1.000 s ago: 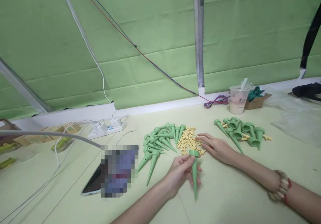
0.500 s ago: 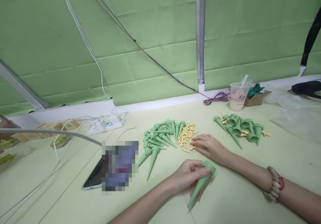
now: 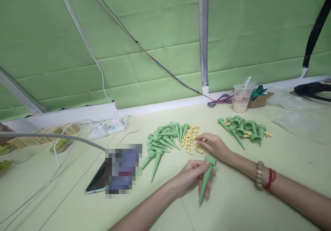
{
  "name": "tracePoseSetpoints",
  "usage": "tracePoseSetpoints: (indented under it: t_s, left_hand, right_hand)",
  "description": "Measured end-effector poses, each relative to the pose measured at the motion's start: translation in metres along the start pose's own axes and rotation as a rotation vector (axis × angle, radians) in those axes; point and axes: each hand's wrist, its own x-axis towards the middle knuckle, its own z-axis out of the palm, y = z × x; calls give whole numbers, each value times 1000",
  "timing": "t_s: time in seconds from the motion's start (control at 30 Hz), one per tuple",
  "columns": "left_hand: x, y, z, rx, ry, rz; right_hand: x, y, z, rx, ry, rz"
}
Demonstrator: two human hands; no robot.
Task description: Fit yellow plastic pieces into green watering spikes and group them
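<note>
My left hand (image 3: 190, 175) grips a green plastic spike (image 3: 206, 179) by its wide capped end, thumb on top, with the pointed tip angled down towards me. My right hand (image 3: 216, 145) reaches to the edge of a heap of small yellow plastic valve-like pieces (image 3: 190, 136). Its fingers are stretched out and slightly apart, and no piece shows in them. Left of the yellow heap lies a pile of green spikes (image 3: 165, 139). Beyond my right forearm is another group of green spikes (image 3: 243, 127), with yellow pieces sticking out of some.
A phone (image 3: 97, 177), partly blurred out, lies on the left by a power strip (image 3: 107, 129) and white cables. At the back stand a drink cup (image 3: 241, 99) and a small cardboard box (image 3: 258, 101). Clear plastic bags (image 3: 300, 124) and a black-handled tool (image 3: 310, 91) are on the right.
The spike in my left hand has turned more upright, its cap now facing away. My right hand has shifted slightly at the yellow heap. The whole view has moved a little.
</note>
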Motion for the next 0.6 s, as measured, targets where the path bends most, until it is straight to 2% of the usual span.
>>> tracePoseSetpoints:
  t_s: [0.07, 0.13, 0.27, 0.37, 0.47, 0.6]
  left_hand:
    - [1, 0, 1, -37, 68, 31]
    - [1, 1, 3, -56, 116, 56]
    - [1, 1, 6, -12, 44, 31]
    - [0, -1, 7, 21, -10, 3]
    - [0, -2, 7, 50, 0, 5]
    - [1, -2, 6, 53, 13, 6]
  right_hand:
    - [0, -3, -2, 63, 39, 75]
    - [-1, -3, -4, 50, 25, 102]
    - [-2, 3, -2, -123, -78, -5]
    - [1, 5, 4, -216, -71, -57]
    - [5, 0, 11, -269, -74, -71]
    - [10, -10, 24, -303, -140, -123]
